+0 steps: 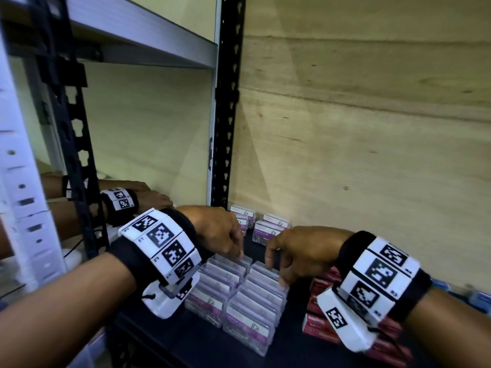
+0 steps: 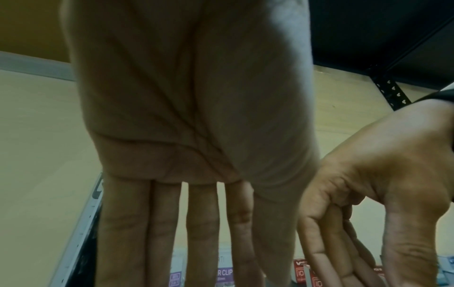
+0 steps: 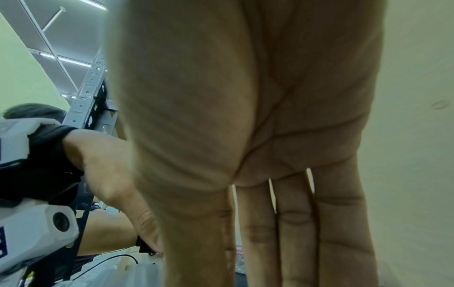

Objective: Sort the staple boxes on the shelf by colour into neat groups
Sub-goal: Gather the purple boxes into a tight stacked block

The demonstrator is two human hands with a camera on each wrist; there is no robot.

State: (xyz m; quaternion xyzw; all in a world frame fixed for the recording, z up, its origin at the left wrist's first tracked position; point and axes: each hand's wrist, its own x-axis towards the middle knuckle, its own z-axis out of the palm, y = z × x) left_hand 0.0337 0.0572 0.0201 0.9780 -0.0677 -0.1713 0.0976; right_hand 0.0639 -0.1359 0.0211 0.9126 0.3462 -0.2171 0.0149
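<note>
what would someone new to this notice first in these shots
Both hands, the left hand and the right hand, reach fingers-down onto two tidy rows of clear purple-labelled boxes mid-shelf. Red boxes lie to their right, and bold black-and-white marker wristbands stand out.

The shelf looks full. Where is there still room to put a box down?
Bare dark shelf shows between the clear purple boxes and the red boxes, and along the front edge. It is crowded where the left hand and right hand reach.
</note>
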